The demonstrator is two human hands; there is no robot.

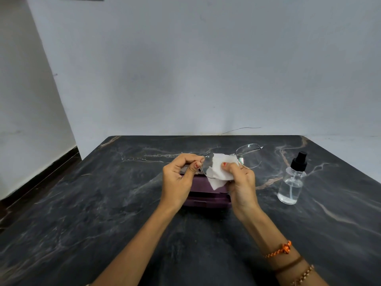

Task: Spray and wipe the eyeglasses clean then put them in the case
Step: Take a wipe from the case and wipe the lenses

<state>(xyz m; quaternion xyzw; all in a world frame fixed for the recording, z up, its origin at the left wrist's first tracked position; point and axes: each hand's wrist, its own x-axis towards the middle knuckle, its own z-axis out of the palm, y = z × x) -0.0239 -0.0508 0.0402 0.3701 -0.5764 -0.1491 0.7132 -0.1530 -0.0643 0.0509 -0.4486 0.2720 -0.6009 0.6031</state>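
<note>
Thin metal-framed eyeglasses (248, 155) are held up above the table's middle. My left hand (180, 178) pinches the frame's left end between thumb and fingers. My right hand (240, 182) presses a white tissue (219, 171) over the left lens; the right lens stays uncovered. Under both hands lies a purple glasses case (206, 196), shut as far as I can see and partly hidden by my hands. A clear spray bottle (292, 180) with a black nozzle stands upright to the right of my right hand.
The dark marble table (82, 203) stretches from the wall to me. A pale wall (185, 69) rises right behind its far edge. A thin wire (241, 129) lies along the wall behind the table.
</note>
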